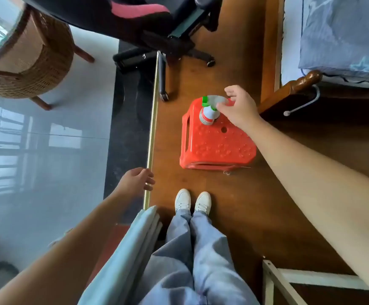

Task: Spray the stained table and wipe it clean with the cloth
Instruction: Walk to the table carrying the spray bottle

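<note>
Green-nozzled spray bottle (pixel 209 114) stands on red stool (pixel 218 146), at the right hand (pixel 240 108).

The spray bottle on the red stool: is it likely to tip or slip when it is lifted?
The spray bottle stands upright on a small base near the edge of the red stool, so a sideways nudge could tip it. Its plastic looks rigid and light; the neck under the trigger head should give grip.

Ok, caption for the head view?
Right hand at the green-and-white plastic spray bottle on a red plastic stool; left hand idle.
</note>
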The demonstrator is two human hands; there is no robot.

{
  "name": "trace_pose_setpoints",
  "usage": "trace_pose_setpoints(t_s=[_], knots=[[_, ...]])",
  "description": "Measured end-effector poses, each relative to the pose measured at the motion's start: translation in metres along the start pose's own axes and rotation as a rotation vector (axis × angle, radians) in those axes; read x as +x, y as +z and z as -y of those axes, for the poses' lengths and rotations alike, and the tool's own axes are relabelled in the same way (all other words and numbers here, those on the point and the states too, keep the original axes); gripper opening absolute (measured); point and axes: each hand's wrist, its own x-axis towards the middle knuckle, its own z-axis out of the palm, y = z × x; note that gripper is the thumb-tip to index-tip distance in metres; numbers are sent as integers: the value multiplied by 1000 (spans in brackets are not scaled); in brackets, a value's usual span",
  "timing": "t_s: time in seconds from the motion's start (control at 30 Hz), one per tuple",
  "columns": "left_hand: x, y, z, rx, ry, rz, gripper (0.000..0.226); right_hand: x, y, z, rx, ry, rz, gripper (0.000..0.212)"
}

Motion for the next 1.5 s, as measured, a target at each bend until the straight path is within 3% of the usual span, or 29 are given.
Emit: trace_pose_setpoints(t_s=[0.13, 0.33, 0.43, 0.6, 0.7, 0.77, 0.87, 1.03, 1.2, 1.5], knots=[[6, 4, 20, 21, -12, -16, 31, 20, 20, -5, -202, -44, 119, 40], [-8, 1, 51, 13, -69, -29, 31, 6, 29, -17, -261, -53, 33, 35], [-22, 0, 62, 40, -99, -26, 32, -40, 14, -28, -161, -34, -13, 42], [-52, 2, 82, 114, -131, 7, 32, -166, -17, -53, 20, 114, -145, 20], [-57, 0, 90, 114, -111, -34, 31, -234, -17, -73, 83, 196, -151, 20], [-91, 31, 69, 156, -8, -22, 33, -317, -48, -107, 136, 302, -279, 20], [-102, 33, 63, 175, 9, -30, 33, -363, -42, -133, 114, 369, -216, 19], [-116, 87, 28, 341, 148, 69, 28, -445, -70, -187, 182, 479, -336, 19], [-126, 151, -9, 595, 236, 197, 26, -488, -113, -222, 341, 584, -424, 26], [-127, 237, -66, 682, 192, 206, 31, -517, -200, -275, 547, 533, -731, 29]])
